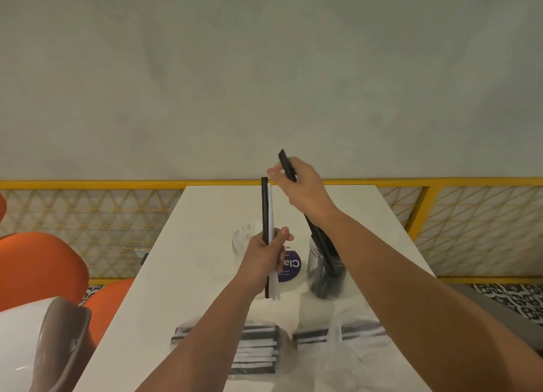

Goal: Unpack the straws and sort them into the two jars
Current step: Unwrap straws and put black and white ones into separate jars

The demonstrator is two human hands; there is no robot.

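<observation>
Could have tipped the jar of black straws (326, 271) — slanted lever of a straw, pushed sideways from high above the rim. Could also have let the white one slip from the left pair onto the surface (205, 230). Clenched the right grip (302, 191) round a single black straw (284, 160), lower end seemingly down inside the jar directly beneath. Clasped in the left grip (266, 256) a black-and-white pair of straws (266, 206), upright — beside and below the right grip, above the wrapped stacks (255, 347).
</observation>
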